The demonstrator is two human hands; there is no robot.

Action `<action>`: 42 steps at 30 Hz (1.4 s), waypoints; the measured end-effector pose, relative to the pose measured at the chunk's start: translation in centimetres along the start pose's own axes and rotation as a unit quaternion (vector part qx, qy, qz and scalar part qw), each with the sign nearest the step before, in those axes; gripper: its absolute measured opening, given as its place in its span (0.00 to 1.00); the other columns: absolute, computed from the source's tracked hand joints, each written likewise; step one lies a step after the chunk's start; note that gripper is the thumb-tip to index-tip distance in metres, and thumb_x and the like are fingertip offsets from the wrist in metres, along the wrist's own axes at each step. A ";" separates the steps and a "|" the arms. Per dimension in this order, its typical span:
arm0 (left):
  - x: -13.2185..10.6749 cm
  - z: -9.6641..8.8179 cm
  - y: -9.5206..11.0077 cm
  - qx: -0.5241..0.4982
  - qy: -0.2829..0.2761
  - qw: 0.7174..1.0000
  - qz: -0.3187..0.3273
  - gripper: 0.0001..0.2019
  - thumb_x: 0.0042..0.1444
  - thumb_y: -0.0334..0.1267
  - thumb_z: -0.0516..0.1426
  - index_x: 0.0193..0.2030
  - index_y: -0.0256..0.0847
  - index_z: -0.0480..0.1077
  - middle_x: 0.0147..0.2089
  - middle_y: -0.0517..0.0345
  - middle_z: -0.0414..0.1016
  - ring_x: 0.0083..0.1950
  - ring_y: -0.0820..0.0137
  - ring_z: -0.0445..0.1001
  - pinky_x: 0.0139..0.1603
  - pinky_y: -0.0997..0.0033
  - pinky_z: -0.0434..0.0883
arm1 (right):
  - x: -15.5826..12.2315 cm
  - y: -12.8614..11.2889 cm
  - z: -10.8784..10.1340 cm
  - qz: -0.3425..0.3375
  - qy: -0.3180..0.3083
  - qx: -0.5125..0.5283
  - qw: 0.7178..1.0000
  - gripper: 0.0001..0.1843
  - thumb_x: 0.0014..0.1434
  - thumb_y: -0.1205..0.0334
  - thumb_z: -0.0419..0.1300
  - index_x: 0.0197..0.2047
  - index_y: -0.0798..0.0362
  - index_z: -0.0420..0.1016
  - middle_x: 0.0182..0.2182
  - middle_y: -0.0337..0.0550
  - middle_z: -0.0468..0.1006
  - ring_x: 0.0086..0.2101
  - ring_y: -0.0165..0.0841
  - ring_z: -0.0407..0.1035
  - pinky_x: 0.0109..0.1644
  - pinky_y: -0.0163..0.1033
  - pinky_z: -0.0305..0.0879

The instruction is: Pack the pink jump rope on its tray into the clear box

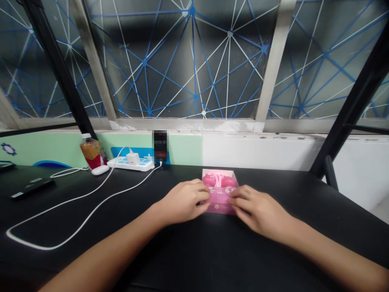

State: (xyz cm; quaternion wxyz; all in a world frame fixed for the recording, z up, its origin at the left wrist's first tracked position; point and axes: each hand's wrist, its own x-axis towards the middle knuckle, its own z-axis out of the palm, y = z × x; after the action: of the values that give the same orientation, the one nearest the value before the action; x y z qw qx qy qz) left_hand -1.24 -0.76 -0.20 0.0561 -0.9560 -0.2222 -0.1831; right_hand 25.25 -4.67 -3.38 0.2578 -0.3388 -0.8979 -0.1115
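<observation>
A small pink box [219,190] with a clear top and a pink toy inside lies on the black table [194,251], just beyond the middle. My left hand [184,200] grips its left side, fingers curled against the edge. My right hand [258,211] holds the right front corner with its fingertips pinched on the box. Both forearms reach in from the near edge.
At the back left stand an orange bottle [91,152], a white mouse [99,170] and a white power strip [131,163] with a charger and long white cables [75,211]. A dark flat device [32,187] lies far left. Black frame posts rise at both sides.
</observation>
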 end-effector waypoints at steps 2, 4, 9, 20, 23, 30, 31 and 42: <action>0.0 0.0 0.0 0.003 -0.003 1.000 -0.001 0.11 0.66 0.37 0.52 0.41 0.40 0.75 0.46 0.52 0.77 0.50 0.64 0.73 0.54 0.63 0.71 | 0.0 0.0 0.0 0.006 -0.005 0.002 1.000 0.11 0.65 0.67 0.53 0.44 0.50 0.76 0.43 0.48 0.77 0.44 0.40 0.71 0.43 0.46 0.73; 0.0 0.1 -0.1 0.003 -0.006 1.000 -0.003 0.11 0.66 0.38 0.52 0.42 0.40 0.75 0.47 0.52 0.77 0.50 0.64 0.73 0.54 0.63 0.71 | 0.0 0.0 0.0 0.008 -0.012 0.006 1.000 0.11 0.66 0.67 0.52 0.43 0.51 0.76 0.43 0.48 0.76 0.44 0.40 0.70 0.44 0.46 0.73; -0.1 0.2 -0.2 -0.003 -0.010 1.000 -0.011 0.10 0.65 0.39 0.53 0.42 0.40 0.75 0.47 0.53 0.77 0.50 0.64 0.73 0.54 0.64 0.71 | 0.0 -0.1 -0.1 0.015 -0.019 0.017 1.000 0.11 0.65 0.67 0.52 0.43 0.50 0.76 0.42 0.47 0.77 0.43 0.39 0.71 0.44 0.46 0.72; -0.1 0.2 -0.1 -0.007 -0.006 1.000 -0.012 0.12 0.66 0.40 0.52 0.42 0.40 0.75 0.46 0.53 0.77 0.49 0.64 0.73 0.53 0.63 0.71 | 0.1 -0.2 -0.3 0.018 -0.016 0.028 0.999 0.13 0.66 0.66 0.52 0.47 0.50 0.76 0.42 0.47 0.78 0.44 0.39 0.71 0.47 0.47 0.72; -0.1 0.5 -0.2 -0.006 0.001 1.000 -0.006 0.11 0.66 0.37 0.52 0.41 0.40 0.75 0.46 0.53 0.77 0.50 0.65 0.73 0.53 0.64 0.71 | 0.0 -0.1 -0.3 0.025 -0.028 0.037 0.999 0.13 0.66 0.66 0.51 0.48 0.50 0.76 0.42 0.47 0.77 0.45 0.39 0.70 0.48 0.47 0.71; -0.1 0.2 -0.1 -0.021 -0.002 1.000 -0.018 0.08 0.61 0.33 0.54 0.42 0.40 0.74 0.47 0.53 0.76 0.50 0.64 0.73 0.52 0.64 0.72 | -0.2 0.1 -0.9 0.046 -0.065 0.076 0.994 0.17 0.61 0.71 0.53 0.50 0.50 0.73 0.47 0.46 0.76 0.49 0.40 0.68 0.51 0.49 0.70; -0.1 0.2 -0.1 -0.027 -0.004 0.999 -0.021 0.08 0.59 0.32 0.54 0.43 0.40 0.74 0.48 0.53 0.76 0.51 0.64 0.73 0.52 0.64 0.72 | -0.2 0.2 -1.0 0.049 -0.066 0.086 0.993 0.18 0.60 0.72 0.53 0.51 0.49 0.73 0.48 0.46 0.75 0.49 0.40 0.67 0.52 0.49 0.69; -0.3 -0.1 0.1 -0.054 -0.007 0.997 -0.050 0.13 0.58 0.28 0.53 0.48 0.41 0.71 0.50 0.55 0.75 0.52 0.65 0.71 0.54 0.65 0.70 | -0.4 0.6 -0.5 0.089 -0.027 0.057 0.994 0.14 0.64 0.63 0.55 0.53 0.48 0.72 0.54 0.49 0.71 0.52 0.42 0.67 0.52 0.52 0.71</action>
State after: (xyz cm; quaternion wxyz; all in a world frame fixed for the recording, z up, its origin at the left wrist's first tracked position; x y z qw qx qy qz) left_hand -1.46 -0.98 -0.23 -0.0069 -0.9465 -0.2601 -0.1911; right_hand 26.06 -4.60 -3.16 0.2609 -0.4055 -0.8756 -0.0276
